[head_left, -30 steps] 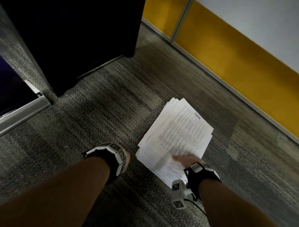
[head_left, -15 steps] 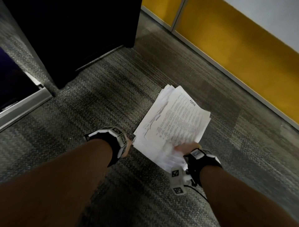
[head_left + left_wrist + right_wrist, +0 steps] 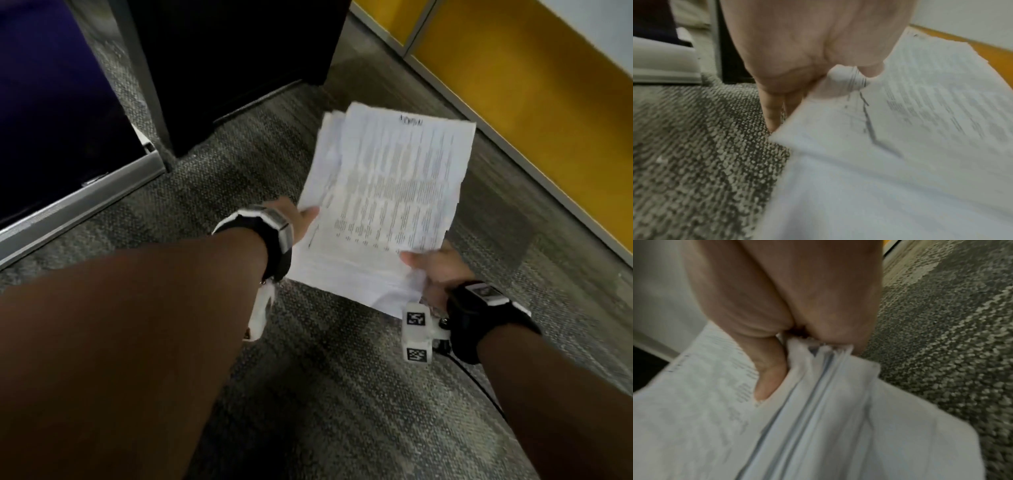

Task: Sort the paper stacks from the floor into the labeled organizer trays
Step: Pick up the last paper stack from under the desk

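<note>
The paper stack (image 3: 383, 198) has just come up off the carpet (image 3: 239, 144) — left hand (image 3: 294, 219) and right hand (image 3: 435, 270) each pinching a near corner, thumb on top — so carrying to the trays comes next.

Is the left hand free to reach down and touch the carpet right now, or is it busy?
Probably not freely. The left hand grips the left edge of the paper stack, as the right hand does at the near edge. The carpet below lies bare, so only the held stack hinders it.
</note>
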The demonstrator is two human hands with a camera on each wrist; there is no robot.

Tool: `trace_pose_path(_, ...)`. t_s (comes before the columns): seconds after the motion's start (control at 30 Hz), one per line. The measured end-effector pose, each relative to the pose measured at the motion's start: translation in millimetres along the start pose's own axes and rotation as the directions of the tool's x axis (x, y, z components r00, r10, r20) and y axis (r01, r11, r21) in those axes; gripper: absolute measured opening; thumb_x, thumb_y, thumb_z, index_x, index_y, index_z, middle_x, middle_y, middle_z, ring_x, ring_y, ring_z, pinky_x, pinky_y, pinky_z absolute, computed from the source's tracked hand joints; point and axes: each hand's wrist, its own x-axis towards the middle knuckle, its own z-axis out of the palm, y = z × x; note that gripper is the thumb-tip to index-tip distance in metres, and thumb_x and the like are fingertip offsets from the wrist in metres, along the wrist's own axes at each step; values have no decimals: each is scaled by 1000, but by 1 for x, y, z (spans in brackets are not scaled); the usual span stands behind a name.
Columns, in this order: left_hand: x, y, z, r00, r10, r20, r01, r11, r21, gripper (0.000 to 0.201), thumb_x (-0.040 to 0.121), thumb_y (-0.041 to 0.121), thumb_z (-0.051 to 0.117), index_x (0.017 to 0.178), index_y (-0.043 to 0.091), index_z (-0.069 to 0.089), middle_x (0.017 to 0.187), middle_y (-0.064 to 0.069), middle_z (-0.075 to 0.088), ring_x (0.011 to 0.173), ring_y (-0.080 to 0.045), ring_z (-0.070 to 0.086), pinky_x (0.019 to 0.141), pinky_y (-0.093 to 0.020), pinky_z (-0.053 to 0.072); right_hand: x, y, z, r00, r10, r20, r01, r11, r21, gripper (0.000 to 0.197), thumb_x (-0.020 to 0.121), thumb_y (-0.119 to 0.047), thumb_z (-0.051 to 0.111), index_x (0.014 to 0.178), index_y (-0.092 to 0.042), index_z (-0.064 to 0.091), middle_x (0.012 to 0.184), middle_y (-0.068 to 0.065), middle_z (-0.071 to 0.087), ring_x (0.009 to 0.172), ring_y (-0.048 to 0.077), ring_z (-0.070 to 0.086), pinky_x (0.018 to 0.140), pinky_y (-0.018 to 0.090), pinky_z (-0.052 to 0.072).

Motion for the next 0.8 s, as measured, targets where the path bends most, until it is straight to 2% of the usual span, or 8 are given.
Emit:
trace_pose_path(0.07,4,0,-12,997,-26,-78,5,968,-250,94,83,76,35,144,6,27,140,-18,45,121,-37,50,97,-43,42,-17,-8,8,987,-42,155,15,985,171,74,62,10,72,132,-6,53,125,16,62,111,33,62,85,46,55)
trace_pose_path(0.13,-3,-5,-24,989,-44,-139,-25,887,-462,98,74,79,47,136,4,38,125,-14,56,107,-34,57,94,-41,44,-24,-12,16,976,-67,207,28,982,185,79,54,7,75,130,-3,54,124,19,62,111,35,62,92,53,50)
trace_pose_path(0.23,-10,-11,-41,960,-12,-280,-181,738,-650,47,82,44,69,108,6,61,99,-6,62,88,-22,59,78,-31,46,-32,-21,27,987,-97,129,88,994,70,59,67,21,65,123,2,59,119,21,64,108,36,63,94,53,48)
trace_pose_path(0.33,-28,-10,-65,928,31,-371,-293,675,-677,37,84,24,72,116,8,62,100,-3,63,89,-18,59,78,-27,45,-44,-41,35,985,-165,57,168,984,-55,53,64,19,73,113,-2,66,113,17,68,99,31,67,92,50,51)
trace_pose_path(0.43,-45,-8,-93,907,56,-417,-349,653,-672,38,84,16,72,120,9,61,104,1,65,93,-17,61,85,-27,47,-56,-74,42,968,-231,99,238,969,-67,52,66,11,76,114,-6,66,116,12,68,101,28,67,93,50,50)
trace_pose_path(0.5,-55,-12,-110,896,56,-441,-360,673,-646,38,82,18,74,117,10,61,104,4,66,96,-19,63,90,-33,50,-67,-105,47,948,-274,162,273,962,24,52,74,1,73,123,-8,61,120,9,67,108,28,65,94,51,49)
trace_pose_path(0.6,-61,-27,-135,901,9,-434,-327,672,-665,55,72,26,79,122,13,60,116,-2,67,107,-25,64,94,-44,51,-82,-153,60,930,-328,166,298,937,183,44,86,-7,63,129,-11,57,123,7,65,110,26,64,91,50,51)
trace_pose_path(0.8,-92,-45,-174,870,-99,-483,-322,626,-710,20,84,12,71,102,15,62,89,2,66,90,-22,64,85,-36,51,-104,-212,99,881,-456,126,448,890,84,33,90,1,58,119,-14,61,119,5,66,107,24,64,92,51,50)
